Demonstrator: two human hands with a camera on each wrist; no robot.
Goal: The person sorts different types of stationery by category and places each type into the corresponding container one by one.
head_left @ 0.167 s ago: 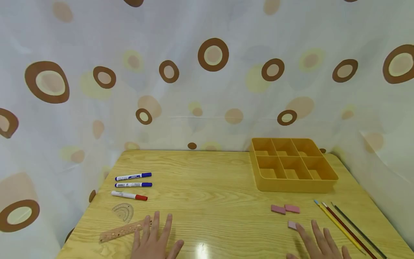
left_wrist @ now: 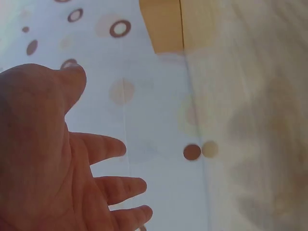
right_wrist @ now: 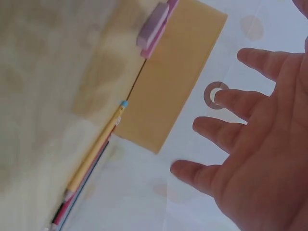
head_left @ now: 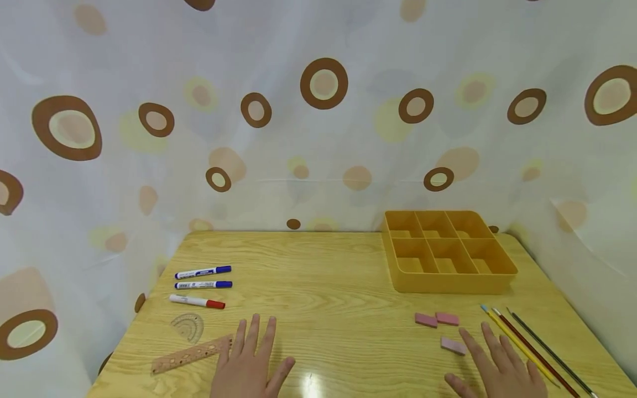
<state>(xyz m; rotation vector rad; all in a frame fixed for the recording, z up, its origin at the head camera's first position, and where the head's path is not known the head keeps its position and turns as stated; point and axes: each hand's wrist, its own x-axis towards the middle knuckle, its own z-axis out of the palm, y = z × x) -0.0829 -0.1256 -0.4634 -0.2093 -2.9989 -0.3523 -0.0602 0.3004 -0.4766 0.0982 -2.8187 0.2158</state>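
Note:
My left hand (head_left: 249, 362) is over the front left of the table, fingers spread and holding nothing. Its fingers overlap the right end of an orange-pink ruler (head_left: 189, 355) in the head view. At the front right, my right hand (head_left: 502, 365) is spread out too, with nothing in it. Just left of its fingertips lies a pale purple eraser (head_left: 453, 346); two pink erasers (head_left: 426, 320) are a little farther back. Beside that hand, on the right, a yellow pencil (head_left: 520, 345) and two thin brushes or pencils, one dark red (head_left: 534, 351) and one dark green (head_left: 552, 352), lie slanted.
An orange box (head_left: 453, 283) with several compartments stands at the back right. Along the left lie two blue-capped markers (head_left: 196, 285), a red-capped marker (head_left: 191, 300) and a clear protractor (head_left: 188, 327). A patterned curtain (head_left: 323, 138) hangs behind the wooden table (head_left: 308, 293).
My left hand has moved slightly right and farther over the table. The right hand has come up a little, showing more of it and of the purple eraser. The objects stay put.

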